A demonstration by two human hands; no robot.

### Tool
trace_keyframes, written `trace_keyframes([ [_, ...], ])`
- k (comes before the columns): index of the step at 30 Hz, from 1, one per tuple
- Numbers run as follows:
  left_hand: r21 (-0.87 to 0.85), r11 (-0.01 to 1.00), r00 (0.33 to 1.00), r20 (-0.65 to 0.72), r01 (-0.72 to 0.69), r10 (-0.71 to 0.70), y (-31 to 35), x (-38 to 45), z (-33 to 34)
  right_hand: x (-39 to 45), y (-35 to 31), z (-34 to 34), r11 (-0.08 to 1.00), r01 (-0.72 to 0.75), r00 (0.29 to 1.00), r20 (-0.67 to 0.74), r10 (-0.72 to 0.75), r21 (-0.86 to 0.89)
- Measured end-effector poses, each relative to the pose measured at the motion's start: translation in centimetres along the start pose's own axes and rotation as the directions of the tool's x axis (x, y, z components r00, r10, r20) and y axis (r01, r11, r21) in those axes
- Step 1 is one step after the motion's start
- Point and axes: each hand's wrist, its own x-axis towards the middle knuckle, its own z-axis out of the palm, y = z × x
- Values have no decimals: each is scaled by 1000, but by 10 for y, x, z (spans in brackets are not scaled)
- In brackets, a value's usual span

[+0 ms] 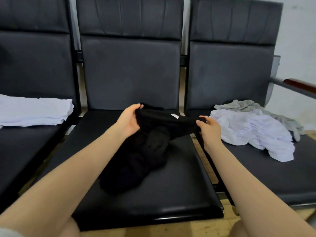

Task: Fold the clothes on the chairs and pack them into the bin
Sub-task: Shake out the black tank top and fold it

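A black garment [145,151] lies bunched on the seat of the middle chair [179,194], a small white label showing near its top edge. My left hand [129,119] grips the garment's upper left edge, fingers curled over the fabric. At the upper right corner, my right hand [207,128] pinches the cloth between thumb and fingers. The top edge is stretched between the two hands, slightly above the seat. No bin is in view.
A folded white garment [34,111] rests on the left chair's seat. On the right chair lie a crumpled white garment [256,132] and a grey one [248,105] behind it. A wooden armrest [299,84] juts out at the far right. Gaps between the seats show the floor.
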Motion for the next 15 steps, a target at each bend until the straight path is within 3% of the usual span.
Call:
trace_keyframes([
  [4,83,996,996,-89,-17,25,9,-18,-21,-7,0,24,997,-58,995,81,54,48],
  [8,246,955,949,-223,-165,221,11,-25,-35,-13,6,38,980,-188,977,117,180,61],
  [10,189,958,943,-213,-216,254,16,-28,-39,-13,9,39,976,-214,971,121,208,41],
  [12,35,980,958,-204,-198,201,21,-30,-39,-14,11,37,977,-213,971,112,211,6],
  [15,-74,983,967,-205,-170,152,27,-34,-38,-15,0,40,966,-233,970,95,223,110],
])
